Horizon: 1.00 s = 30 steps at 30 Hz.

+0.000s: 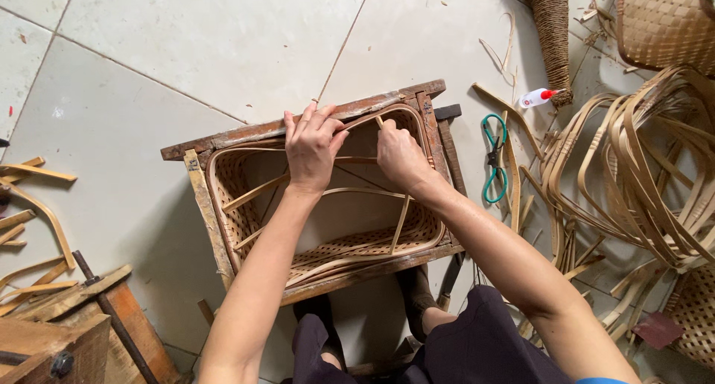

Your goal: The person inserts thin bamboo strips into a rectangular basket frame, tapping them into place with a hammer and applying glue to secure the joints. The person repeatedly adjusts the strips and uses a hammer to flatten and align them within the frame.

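Note:
A woven bamboo basket (253, 227) sits inside a rough wooden frame (223, 140) on the tiled floor. Thin bamboo strips (402, 221) cross its open middle. My left hand (311, 147) presses on the far rim of the basket, fingers spread over the frame's top bar. Just to its right, my right hand (400, 155) is closed on a thin bamboo strip at the same rim. Both forearms reach in from the bottom of the view.
A heap of bent bamboo hoops (640, 175) lies to the right, with green-handled scissors (493, 159), a small glue bottle (535, 98) and other woven baskets (663, 19). Loose bamboo pieces (30, 227) and a wooden block (59, 339) lie at left.

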### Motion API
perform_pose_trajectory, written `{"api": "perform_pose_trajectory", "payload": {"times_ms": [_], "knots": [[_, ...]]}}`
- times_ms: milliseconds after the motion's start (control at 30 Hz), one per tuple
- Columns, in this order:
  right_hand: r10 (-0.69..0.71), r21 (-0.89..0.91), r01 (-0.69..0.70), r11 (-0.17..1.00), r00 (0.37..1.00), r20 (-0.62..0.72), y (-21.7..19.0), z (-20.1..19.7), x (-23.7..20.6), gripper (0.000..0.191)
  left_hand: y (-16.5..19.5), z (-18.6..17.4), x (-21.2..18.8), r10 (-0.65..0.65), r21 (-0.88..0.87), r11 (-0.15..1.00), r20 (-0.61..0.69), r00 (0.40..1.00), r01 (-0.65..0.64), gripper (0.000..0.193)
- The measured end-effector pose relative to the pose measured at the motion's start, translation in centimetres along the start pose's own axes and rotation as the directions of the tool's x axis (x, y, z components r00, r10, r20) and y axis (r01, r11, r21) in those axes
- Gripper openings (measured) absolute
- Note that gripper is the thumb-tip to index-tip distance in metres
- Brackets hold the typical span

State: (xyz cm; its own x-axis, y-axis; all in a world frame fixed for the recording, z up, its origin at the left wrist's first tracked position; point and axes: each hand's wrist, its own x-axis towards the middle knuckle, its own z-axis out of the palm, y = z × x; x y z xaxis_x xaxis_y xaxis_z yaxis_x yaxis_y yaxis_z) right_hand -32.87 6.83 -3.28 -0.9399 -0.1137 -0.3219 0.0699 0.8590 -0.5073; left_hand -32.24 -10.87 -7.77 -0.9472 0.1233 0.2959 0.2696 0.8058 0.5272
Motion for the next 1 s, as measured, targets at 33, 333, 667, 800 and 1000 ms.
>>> {"api": "perform_pose_trajectory", "payload": {"times_ms": [33, 333, 667, 800, 1000], "knots": [[-0.006, -0.011, 0.006, 1.0, 1.0, 0.002, 0.0, 0.0, 0.0, 0.02, 0.1, -0.1, 0.0, -0.006, -0.009, 1.0, -0.01, 1.0, 0.006, 0.013], [-0.09, -0.083, 0.093, 0.992, 0.995, 0.042, -0.1, 0.9, 0.3, 0.013, 0.8, -0.7, 0.9, -0.075, -0.065, 0.995, -0.01, 0.997, 0.075, 0.016], [-0.074, -0.208, 0.093, 0.974, 0.993, 0.094, -0.5, 1.9, 0.8, 0.016, -0.4, 1.4, 0.3, -0.041, 0.004, 0.999, -0.059, 0.997, 0.041, 0.015], [-0.12, -0.261, 0.158, 0.952, 0.98, 0.156, 0.8, -1.0, 0.5, 0.035, -2.1, 1.2, -0.8, 0.106, 0.051, 0.993, -0.017, 0.994, -0.105, 0.021], [0.113, 0.129, -0.09, 0.987, 0.977, -0.18, 13.9, -9.3, 0.0, 0.029, -4.5, -3.1, -3.2, 0.084, 0.103, 0.991, 0.054, 0.995, -0.089, 0.029]]}}
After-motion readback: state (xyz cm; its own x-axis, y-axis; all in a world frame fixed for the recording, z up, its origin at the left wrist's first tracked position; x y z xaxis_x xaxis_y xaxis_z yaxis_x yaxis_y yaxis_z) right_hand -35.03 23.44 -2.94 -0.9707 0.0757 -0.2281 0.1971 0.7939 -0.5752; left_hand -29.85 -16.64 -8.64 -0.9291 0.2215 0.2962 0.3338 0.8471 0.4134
